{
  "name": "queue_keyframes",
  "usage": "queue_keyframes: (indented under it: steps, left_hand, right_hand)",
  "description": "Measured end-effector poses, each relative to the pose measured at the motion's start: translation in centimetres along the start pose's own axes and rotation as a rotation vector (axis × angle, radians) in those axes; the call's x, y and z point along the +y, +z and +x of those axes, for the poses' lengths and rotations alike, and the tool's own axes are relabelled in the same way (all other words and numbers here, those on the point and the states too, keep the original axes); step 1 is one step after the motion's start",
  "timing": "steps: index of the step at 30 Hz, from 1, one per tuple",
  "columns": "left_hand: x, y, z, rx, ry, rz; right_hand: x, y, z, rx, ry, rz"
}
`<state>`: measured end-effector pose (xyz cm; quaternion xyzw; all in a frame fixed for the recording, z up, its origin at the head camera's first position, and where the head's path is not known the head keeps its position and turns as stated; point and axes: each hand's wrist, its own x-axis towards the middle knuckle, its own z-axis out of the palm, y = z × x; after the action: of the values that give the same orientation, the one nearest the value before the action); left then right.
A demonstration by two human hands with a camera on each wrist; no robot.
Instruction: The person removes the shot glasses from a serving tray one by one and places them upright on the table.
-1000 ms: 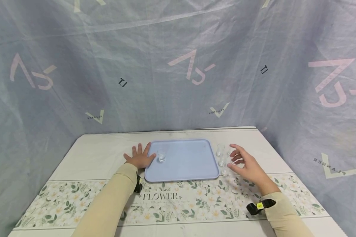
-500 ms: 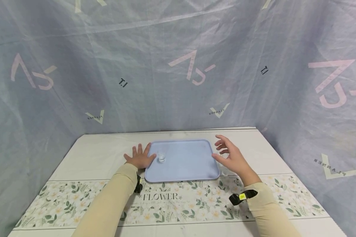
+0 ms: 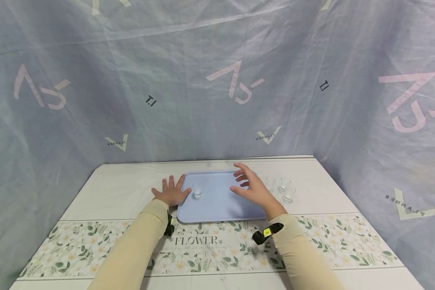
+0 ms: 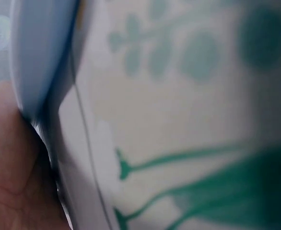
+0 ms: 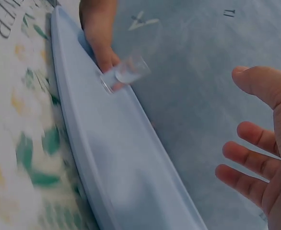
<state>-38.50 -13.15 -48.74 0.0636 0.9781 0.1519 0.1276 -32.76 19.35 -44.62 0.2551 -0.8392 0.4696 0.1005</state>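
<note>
A pale blue tray (image 3: 217, 207) lies on the table, and one small clear shot glass (image 3: 197, 191) stands upright on its left part. My left hand (image 3: 171, 194) rests at the tray's left edge with fingers spread, its thumb over the rim beside that glass. Over the right half of the tray hovers my right hand (image 3: 251, 188), thumb and fingers apart. In the right wrist view nothing sits between its fingers (image 5: 255, 167), and the same shot glass (image 5: 125, 75) shows ahead near the left hand. The left wrist view shows the thumb base against the tray's edge (image 4: 40, 62).
To the right of the tray several more clear glasses (image 3: 288, 195) stand on the table, partly behind the right hand and wrist. A flowered band (image 3: 217, 253) runs across the cloth in front of the tray. Grey-blue curtains (image 3: 188, 100) enclose the back and sides.
My right hand has moved left, from beside the glasses on the right to above the tray, with nothing in it. The left hand and the glass on the tray have stayed put.
</note>
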Motion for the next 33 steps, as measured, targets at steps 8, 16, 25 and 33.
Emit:
queue_keyframes:
  steps: [8, 16, 25, 33]
  left_hand:
    - [0.4, -0.5, -0.5, 0.022, 0.014, 0.018]
    - [1.3, -0.8, -1.1, 0.011, -0.010, 0.049]
    - [1.3, -0.7, -1.1, 0.018, -0.008, 0.075]
    - [1.3, -0.7, -1.2, 0.022, -0.011, 0.071]
  right_hand:
    - [-0.3, 3.7, 2.1, -0.058, 0.018, 0.077]
    - [-0.3, 7.3, 3.8, -0.116, 0.036, 0.134]
    - [-0.1, 10.0, 4.6, -0.098, 0.082, 0.186]
    - [0.2, 11.8, 5.0, -0.101, 0.108, 0.147]
